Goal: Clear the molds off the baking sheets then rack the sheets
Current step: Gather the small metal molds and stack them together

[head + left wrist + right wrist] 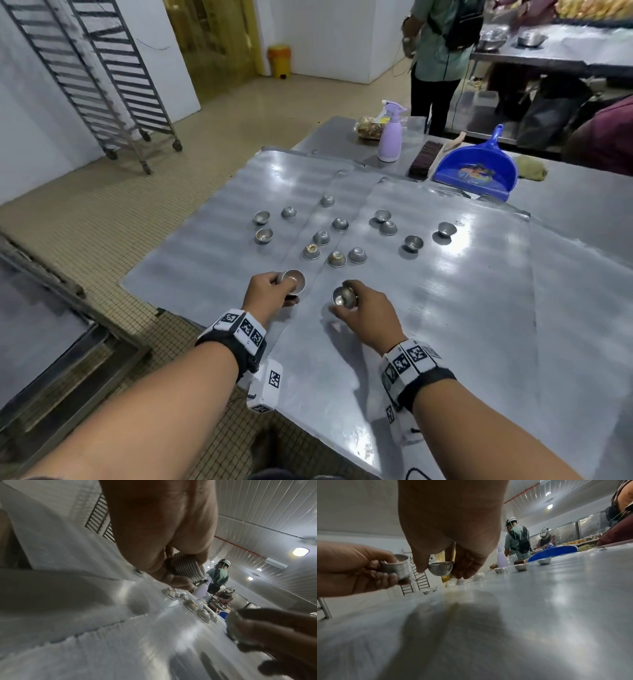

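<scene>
Overlapping grey baking sheets cover the table. Several small metal cup molds lie scattered on them, some upright, some upside down. Just above the near part of the sheets, my left hand grips a stack of nested molds; the left wrist view shows the ribbed stack between thumb and fingers. To its right, my right hand pinches a single mold by its rim, held just above the sheet. From the right wrist, that mold hangs beside the left hand's stack.
A tall wheeled sheet rack stands on the floor at the far left. At the back of the table are a lilac spray bottle, a brush and a blue dustpan. A person stands beyond the table.
</scene>
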Available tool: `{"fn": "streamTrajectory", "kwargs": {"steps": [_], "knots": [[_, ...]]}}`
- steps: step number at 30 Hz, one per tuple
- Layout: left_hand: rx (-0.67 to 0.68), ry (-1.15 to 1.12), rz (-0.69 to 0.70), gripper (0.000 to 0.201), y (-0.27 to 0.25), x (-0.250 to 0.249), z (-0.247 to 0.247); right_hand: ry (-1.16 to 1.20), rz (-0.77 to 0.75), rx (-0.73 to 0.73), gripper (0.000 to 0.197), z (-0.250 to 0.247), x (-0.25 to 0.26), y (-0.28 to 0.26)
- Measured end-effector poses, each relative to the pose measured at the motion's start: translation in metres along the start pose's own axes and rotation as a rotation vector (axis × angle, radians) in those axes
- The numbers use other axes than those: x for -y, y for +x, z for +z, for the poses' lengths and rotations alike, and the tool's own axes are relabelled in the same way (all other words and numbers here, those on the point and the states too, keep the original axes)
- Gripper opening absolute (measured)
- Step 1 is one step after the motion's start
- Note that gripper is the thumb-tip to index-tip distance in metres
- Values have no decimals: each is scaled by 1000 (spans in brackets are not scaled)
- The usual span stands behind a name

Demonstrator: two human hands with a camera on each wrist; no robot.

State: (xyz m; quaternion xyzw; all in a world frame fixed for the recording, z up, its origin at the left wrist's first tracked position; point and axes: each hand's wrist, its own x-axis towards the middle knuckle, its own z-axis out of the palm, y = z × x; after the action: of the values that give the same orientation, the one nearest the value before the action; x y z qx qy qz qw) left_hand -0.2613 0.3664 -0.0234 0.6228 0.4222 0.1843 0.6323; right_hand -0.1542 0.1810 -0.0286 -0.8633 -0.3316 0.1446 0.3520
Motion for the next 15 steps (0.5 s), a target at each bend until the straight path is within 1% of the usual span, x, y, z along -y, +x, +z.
{"fn": "streamTrajectory", "kwargs": {"steps": [2, 5, 8, 12, 15], "knots": [[30, -59, -32, 13, 5, -4, 4, 43, -15, -66, 55, -1, 11, 7], [91, -195, -94, 14, 13, -15, 9, 79, -35, -118, 59, 0, 32, 19], [145, -293, -130, 18, 24, -25, 8, 62, -37, -119, 57, 7, 49, 32], [250, -363, -167, 28, 36, -33, 7, 56, -26, -120, 54, 21, 65, 46], [282, -387, -177, 32, 46, -36, 8, 52, -9, -143, 56, 33, 69, 56]]}}
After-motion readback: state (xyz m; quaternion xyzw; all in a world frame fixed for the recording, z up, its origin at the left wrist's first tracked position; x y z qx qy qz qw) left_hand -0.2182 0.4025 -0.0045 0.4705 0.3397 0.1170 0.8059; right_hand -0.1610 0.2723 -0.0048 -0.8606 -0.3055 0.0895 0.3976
